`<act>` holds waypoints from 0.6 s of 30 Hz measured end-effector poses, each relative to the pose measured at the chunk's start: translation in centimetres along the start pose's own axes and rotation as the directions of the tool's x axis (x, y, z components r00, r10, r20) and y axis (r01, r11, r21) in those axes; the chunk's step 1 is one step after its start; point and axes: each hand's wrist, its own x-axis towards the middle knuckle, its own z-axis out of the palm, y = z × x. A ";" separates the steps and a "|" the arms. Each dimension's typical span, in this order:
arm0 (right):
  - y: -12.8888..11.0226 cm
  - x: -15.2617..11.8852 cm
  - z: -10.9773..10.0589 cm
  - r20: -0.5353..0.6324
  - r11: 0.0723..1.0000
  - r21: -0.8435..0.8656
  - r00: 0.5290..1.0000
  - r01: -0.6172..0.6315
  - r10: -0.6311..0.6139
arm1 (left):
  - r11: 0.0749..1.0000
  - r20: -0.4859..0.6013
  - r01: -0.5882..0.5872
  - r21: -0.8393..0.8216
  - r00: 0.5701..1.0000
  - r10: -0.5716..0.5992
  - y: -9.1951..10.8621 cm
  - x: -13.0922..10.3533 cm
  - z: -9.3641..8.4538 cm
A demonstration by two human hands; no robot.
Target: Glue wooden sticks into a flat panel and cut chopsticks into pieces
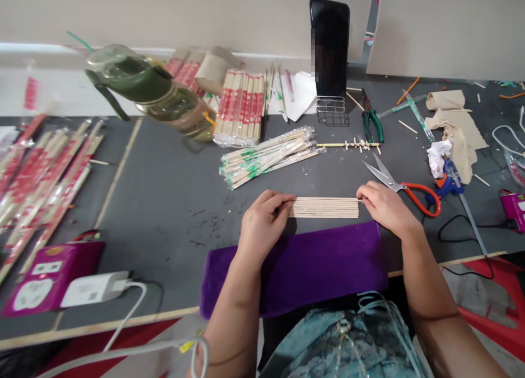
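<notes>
A row of thin wooden sticks lies side by side on the grey table in front of me. My left hand is closed at the row's left end, thumb and fingers pinching the tip of the farthest stick and covering the ends there. At the other end, my right hand pinches that same stick's right tip. A purple cloth lies folded along the table edge, partly under my left wrist. Orange-handled scissors rest just beyond my right hand.
Wrapped chopsticks lie beyond the row, near a green-lidded jug and a phone on a wire stand. Green-handled pliers, a blue glue gun and crumpled paper are at right. A purple power socket sits left.
</notes>
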 end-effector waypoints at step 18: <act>0.5 -0.1 0.4 -0.003 1.000 0.016 1.000 -0.003 0.003 | 0.996 -0.046 0.089 -0.002 0.995 -0.089 0.3 -0.1 -0.1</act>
